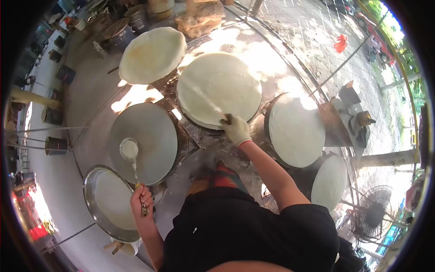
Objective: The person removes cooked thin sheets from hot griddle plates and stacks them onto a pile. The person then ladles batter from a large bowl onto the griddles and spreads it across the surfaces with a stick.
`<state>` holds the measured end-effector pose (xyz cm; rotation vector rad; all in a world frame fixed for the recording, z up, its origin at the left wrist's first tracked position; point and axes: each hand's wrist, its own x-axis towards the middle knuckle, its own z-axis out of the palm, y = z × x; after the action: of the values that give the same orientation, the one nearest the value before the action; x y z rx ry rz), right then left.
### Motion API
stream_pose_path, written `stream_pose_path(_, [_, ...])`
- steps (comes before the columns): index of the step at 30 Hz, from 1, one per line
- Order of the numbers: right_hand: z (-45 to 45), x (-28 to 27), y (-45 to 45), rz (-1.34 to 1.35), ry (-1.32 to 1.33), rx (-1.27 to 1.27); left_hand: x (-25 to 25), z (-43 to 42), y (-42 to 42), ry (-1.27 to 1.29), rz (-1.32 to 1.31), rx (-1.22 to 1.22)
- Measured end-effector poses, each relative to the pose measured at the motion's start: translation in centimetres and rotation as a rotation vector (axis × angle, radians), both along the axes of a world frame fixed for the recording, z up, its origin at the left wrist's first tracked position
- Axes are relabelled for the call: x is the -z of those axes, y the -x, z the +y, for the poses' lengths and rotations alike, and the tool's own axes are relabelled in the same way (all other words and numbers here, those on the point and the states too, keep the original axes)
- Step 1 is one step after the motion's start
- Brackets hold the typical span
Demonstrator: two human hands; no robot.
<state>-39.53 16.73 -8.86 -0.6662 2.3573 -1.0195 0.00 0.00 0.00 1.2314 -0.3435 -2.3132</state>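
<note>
My bare left hand (142, 199) is closed around the handle of a ladle (128, 149). Its round bowl, full of pale batter, is over a round grey griddle (158, 140) with no sheet on it. Just below that griddle stands a wide metal basin (89, 199) of white batter. My right hand (237, 130), in a light glove, grips a long thin pale stick (206, 99), partly blurred. The stick lies across a large round pale sheet (231, 77) covering the middle griddle; I cannot tell if it touches.
More pale sheets cover the right griddle (297, 131) and the lower right griddle (330, 183). A round pale sheet (153, 55) is at the upper left. A fan (375, 214) stands at lower right, near a wire fence (299, 36). Buckets (118, 32) stand behind.
</note>
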Motion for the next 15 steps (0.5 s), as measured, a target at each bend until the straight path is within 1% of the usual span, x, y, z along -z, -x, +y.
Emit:
stream_pose_path(1, [-1.4,-2.2,-0.2,0.206,-0.126,-0.096,0.6,0.4,0.8,-0.002,0.021,-0.002])
stream_pose_path(2, [-2.6,-2.5,0.0,0.342,-0.213,-0.153,1.3,0.8,1.6,-0.003,0.043,-0.003])
stream_pose_path(3, [-6.6,-1.6,-5.3,0.325,-0.240,-0.203,-1.2,-1.1,-2.8,0.031,-0.035,-0.004])
stream_pose_path(4, [-8.3,-1.3,-5.9,0.373,-0.302,-0.245,-1.6,-1.1,-3.2,0.034,-0.044,0.001])
stream_pose_path(5, [-9.3,-0.8,-5.1,0.447,-0.370,-0.282,-0.9,-1.1,-2.7,0.037,-0.028,0.007])
stream_pose_path(6, [-10.0,0.6,-5.2,0.469,-0.380,-0.340,-1.0,-1.3,-3.6,0.019,-0.040,-0.005])
stream_pose_path(9, [-11.5,0.1,-2.8,0.518,-0.365,-0.374,0.9,-2.0,-5.2,0.001,0.001,-0.056])
stream_pose_path(10, [-11.4,0.7,-3.0,0.552,-0.361,-0.378,1.0,-1.6,-6.5,-0.005,-0.007,-0.071])
stream_pose_path(13, [-11.5,1.7,-4.3,0.504,-0.385,-0.397,0.0,-0.8,-10.4,-0.031,-0.073,-0.127])
stream_pose_path(14, [-11.4,1.8,-4.3,0.568,-0.364,-0.389,0.0,-0.7,-11.1,-0.035,-0.089,-0.147])
stream_pose_path(15, [-11.6,1.3,-4.2,0.559,-0.383,-0.412,0.2,-0.8,-11.8,-0.036,-0.082,-0.156])
